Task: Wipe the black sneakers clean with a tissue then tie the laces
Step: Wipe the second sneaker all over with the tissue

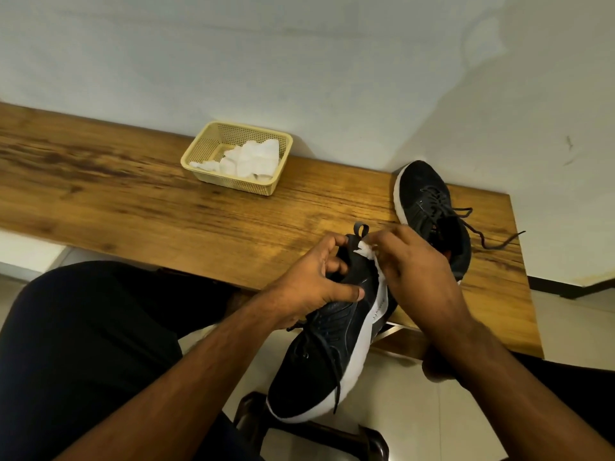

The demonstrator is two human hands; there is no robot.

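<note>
My left hand (pixel 311 281) grips the heel collar of a black sneaker (pixel 319 357) with a white sole, held in the air over the table's near edge, toe pointing toward me. Its laces hang loose. My right hand (pixel 416 264) pinches a small white tissue (pixel 366 252) against the heel of that shoe, just below the grey pull loop. The second black sneaker (pixel 429 214) lies on the wooden table (pixel 166 207) at the right, behind my right hand, its laces untied and trailing to the right.
A cream plastic basket (pixel 199 151) with crumpled white tissues stands at the back of the table against the white wall. The table's right end lies just past the second sneaker. My dark-trousered legs and a dark stool are below.
</note>
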